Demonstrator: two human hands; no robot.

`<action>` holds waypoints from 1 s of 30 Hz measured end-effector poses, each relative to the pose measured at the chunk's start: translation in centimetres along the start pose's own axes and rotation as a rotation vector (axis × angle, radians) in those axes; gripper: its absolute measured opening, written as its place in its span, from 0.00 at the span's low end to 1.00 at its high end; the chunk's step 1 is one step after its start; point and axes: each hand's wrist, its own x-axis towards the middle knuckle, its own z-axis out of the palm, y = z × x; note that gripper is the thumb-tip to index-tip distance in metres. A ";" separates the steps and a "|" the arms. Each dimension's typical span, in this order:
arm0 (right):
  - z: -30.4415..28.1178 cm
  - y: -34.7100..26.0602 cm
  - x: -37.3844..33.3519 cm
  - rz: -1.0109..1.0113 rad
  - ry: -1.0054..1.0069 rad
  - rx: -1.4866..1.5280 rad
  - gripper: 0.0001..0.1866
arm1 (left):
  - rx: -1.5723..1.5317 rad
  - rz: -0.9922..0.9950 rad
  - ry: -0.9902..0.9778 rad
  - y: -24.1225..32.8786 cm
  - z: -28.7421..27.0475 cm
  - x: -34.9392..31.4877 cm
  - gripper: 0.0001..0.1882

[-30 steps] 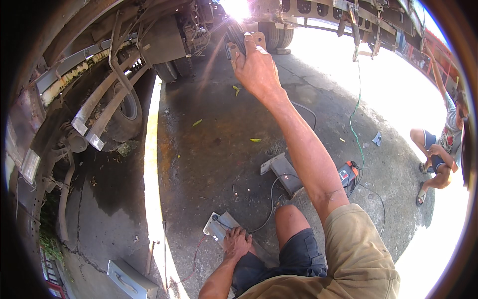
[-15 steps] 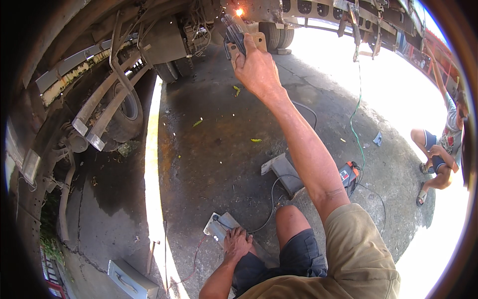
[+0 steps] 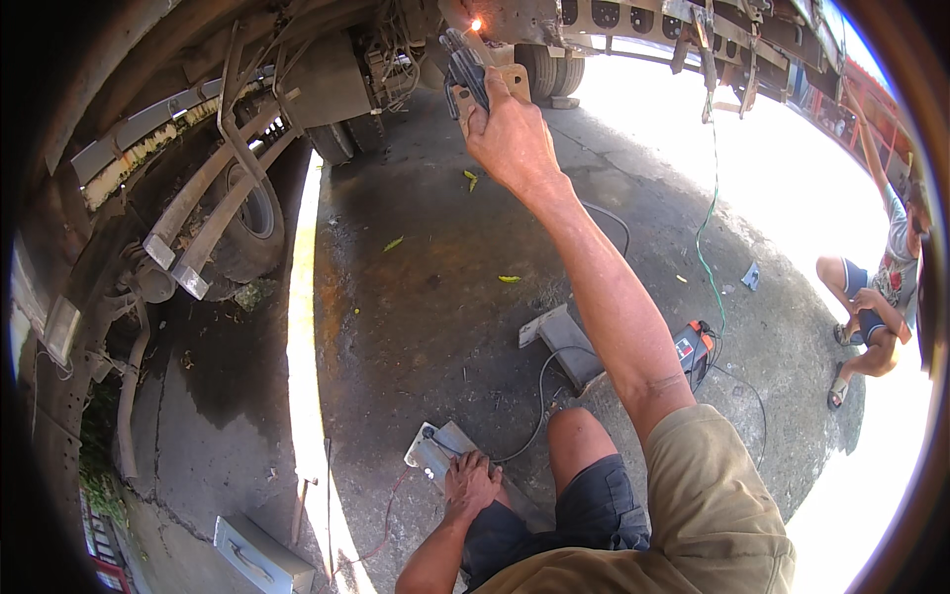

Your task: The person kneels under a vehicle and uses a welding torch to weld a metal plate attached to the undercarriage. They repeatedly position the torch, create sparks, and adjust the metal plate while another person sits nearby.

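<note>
My right arm reaches far up and forward, and my right hand [image 3: 513, 144] is closed around a dark, ribbed, blackened thing [image 3: 469, 71] whose kind I cannot make out. A tan metal plate with holes [image 3: 516, 79] shows beside it, close behind my fingers. Just past its far end, a bright orange glow [image 3: 476, 25] burns at the underside of the vehicle frame [image 3: 510, 22]. My left hand [image 3: 473, 485] lies flat on my left knee, fingers stretched and holding nothing. Next to it is a grey metal piece [image 3: 427, 457] on the ground.
Bent grey metal [image 3: 566, 346] and an orange-and-grey machine [image 3: 693, 342] with a green cable [image 3: 705, 243] lie right of centre. A grey metal box [image 3: 259, 556] is at lower left. Leaf springs [image 3: 213, 223] and a wheel [image 3: 249, 218] stand left. Another person [image 3: 876, 297] squats at far right.
The glow at the frame has become smaller, and the scattered sparks over the ground are gone. My hands have barely moved.
</note>
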 end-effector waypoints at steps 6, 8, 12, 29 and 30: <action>0.4 0.2 -0.1 0.005 0.057 0.114 0.32 | 0.008 0.003 0.003 0.1 -0.2 -0.1 0.30; 0.2 0.0 -0.2 0.058 0.099 0.243 0.30 | 0.002 0.006 0.016 -0.1 0.1 -0.1 0.30; 1.3 0.9 0.8 0.241 0.102 0.712 0.22 | 0.001 0.018 0.034 0.1 0.2 0.0 0.29; -0.4 0.0 -0.4 0.005 0.066 -0.100 0.31 | -0.006 0.021 0.040 0.2 0.0 -0.1 0.29; -0.8 -0.3 -0.4 0.015 0.042 -0.052 0.30 | -0.011 0.022 0.050 0.1 0.1 -0.1 0.29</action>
